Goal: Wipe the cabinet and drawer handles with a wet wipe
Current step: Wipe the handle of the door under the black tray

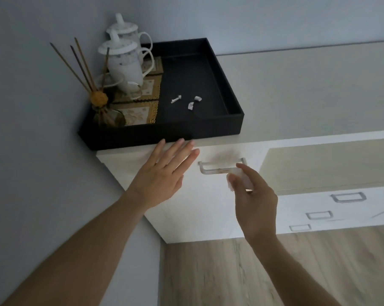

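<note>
A pale cabinet [195, 208] stands against the wall, with a clear bar handle [215, 170] near the top of its front. My right hand [254, 199] pinches a folded white wet wipe [241, 180] and presses it against the right end of that handle. My left hand [164, 173] lies flat, fingers spread, on the cabinet front just left of the handle, below the top edge. Three more handles [347, 197] [319, 215] [299, 227] show on the drawers lower right.
A black tray [164, 133] sits on the cabinet top at the wall corner. It holds two white lidded mugs [124, 62], a reed diffuser [102, 111], patterned mats and small white scraps [191, 106]. Wooden floor [230, 272] lies below.
</note>
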A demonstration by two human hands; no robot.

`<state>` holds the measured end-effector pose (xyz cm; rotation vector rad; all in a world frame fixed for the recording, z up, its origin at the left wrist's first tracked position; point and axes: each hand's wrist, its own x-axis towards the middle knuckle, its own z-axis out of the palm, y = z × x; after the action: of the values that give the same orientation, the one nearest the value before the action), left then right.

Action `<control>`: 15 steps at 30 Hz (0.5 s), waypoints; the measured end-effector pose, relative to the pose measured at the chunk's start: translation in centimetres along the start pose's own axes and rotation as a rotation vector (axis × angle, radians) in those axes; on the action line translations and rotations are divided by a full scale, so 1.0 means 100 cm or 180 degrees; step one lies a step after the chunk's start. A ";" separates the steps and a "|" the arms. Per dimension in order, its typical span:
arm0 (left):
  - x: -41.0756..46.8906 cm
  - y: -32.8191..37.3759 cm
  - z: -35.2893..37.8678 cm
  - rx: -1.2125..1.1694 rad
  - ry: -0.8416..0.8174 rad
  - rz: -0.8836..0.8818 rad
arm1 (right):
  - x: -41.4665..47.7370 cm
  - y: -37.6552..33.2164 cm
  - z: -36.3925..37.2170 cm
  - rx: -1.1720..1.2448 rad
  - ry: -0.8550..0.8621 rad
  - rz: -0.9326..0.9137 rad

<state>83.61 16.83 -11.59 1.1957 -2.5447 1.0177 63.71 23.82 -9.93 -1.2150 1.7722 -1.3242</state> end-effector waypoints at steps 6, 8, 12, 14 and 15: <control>0.006 0.001 0.022 0.0165 0.0586 0.0000 | 0.004 0.022 0.000 0.0074 0.0189 -0.0238; 0.006 -0.003 0.031 0.0299 0.0772 0.0076 | 0.007 0.032 0.000 0.0137 0.0284 -0.0256; 0.009 -0.005 0.047 0.0616 0.1144 0.0105 | 0.006 0.049 0.000 0.0171 0.0656 -0.0397; 0.009 -0.003 0.053 0.0731 0.1274 0.0091 | 0.005 0.054 0.003 0.0009 0.0893 -0.0602; 0.010 -0.003 0.056 0.0804 0.1322 0.0100 | 0.007 0.056 0.004 -0.0035 0.0987 -0.0672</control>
<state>83.95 12.53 -15.29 0.8795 -2.1657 1.4554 62.02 23.48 -15.35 -1.2864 1.9024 -1.7038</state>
